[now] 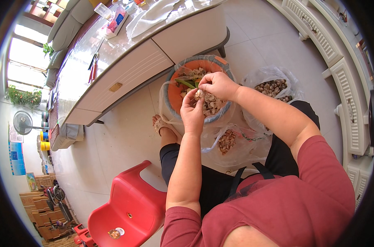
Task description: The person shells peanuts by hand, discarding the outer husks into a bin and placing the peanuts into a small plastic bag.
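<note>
My left hand (193, 115) holds a whitish garlic bulb (199, 94) between thumb and fingers. From the upper right, my right hand (219, 85) pinches at the bulb's top edge; whether loose skin is between these fingertips is too small to tell. Both hands are over an orange bucket (173, 95) with a grey rim, lined with a clear plastic bag. Inside the bucket lie dry garlic skins (212, 105) and some green plant scraps (185, 83). Closer to my body, peeled-looking tan cloves (227, 141) lie on an open plastic bag (245, 149) on the floor.
A clear bag (293, 83) of darker garlic pieces (272, 88) stands right of the bucket. A red plastic chair (134, 197) is at my left. Beyond the bucket runs a low table (162, 55) bearing red-handled pliers (93, 69) and a tissue box (117, 23). A white cabinet (347, 102) lines the right.
</note>
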A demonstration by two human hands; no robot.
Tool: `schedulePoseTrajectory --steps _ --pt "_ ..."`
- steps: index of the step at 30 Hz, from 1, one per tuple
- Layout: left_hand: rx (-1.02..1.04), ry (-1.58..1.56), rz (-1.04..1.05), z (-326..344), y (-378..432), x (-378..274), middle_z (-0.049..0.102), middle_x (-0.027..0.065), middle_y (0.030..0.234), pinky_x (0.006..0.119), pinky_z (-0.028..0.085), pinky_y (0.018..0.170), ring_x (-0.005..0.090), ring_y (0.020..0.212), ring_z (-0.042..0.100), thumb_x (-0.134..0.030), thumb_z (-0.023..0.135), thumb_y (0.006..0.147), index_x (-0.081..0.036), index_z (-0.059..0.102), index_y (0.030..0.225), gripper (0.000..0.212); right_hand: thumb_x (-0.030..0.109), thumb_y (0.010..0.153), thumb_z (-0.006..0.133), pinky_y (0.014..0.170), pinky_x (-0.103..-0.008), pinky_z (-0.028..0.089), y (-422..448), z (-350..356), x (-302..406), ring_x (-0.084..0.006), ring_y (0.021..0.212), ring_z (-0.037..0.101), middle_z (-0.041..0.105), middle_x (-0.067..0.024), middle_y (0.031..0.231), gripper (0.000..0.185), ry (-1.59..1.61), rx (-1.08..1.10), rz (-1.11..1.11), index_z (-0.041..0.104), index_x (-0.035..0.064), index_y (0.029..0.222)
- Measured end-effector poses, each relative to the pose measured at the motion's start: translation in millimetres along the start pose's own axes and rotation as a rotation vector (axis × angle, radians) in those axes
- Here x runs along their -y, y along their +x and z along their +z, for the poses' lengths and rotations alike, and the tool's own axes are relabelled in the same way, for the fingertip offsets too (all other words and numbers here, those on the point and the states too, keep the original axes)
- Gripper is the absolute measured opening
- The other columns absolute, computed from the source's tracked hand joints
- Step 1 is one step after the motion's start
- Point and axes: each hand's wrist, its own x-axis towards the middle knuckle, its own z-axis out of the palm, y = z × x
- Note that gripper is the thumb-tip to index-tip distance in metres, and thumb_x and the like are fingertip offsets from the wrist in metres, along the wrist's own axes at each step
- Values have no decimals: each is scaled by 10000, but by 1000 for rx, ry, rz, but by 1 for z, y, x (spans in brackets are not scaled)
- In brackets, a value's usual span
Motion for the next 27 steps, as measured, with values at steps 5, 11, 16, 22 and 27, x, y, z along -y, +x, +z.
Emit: schedulePoseTrajectory --steps 5,11,16,22,27 --pt "-35 -372 -50 -2 3 0 540 61 996 244 465 777 123 894 530 -3 544 809 -5 479 1087 285 125 751 553 748 -353 441 6 -1 -36 -287 821 567 598 -169 846 166 -516 -114 -115 597 -6 843" --pt "-53 -274 -78 -6 3 2 538 70 1015 246 465 784 134 894 538 14 536 807 -11 431 1192 401 166 779 561 762 -307 452 4 7 -20 -212 799 577 616 -100 843 279 -98 -4 -140 584 -2 1001" --pt "-53 -166 -42 -1 3 -1 556 59 986 232 452 765 100 863 538 9 545 805 -7 402 1233 451 205 821 553 690 -239 471 -1 5 -6 -97 722 568 621 -58 837 287 215 146 49 585 -7 1011" --pt "1 -102 -20 1 2 -5 562 57 954 223 453 750 108 850 545 23 564 788 -21 420 1217 455 164 838 537 715 -221 479 3 3 -10 -96 787 571 605 -70 922 276 280 183 162 564 -3 1056" --pt "8 61 101 -3 6 3 562 61 921 233 477 690 102 789 554 19 598 764 -2 475 1126 383 177 822 547 652 -211 469 -1 4 -4 -79 730 556 611 -52 867 296 245 199 139 571 -18 1044"
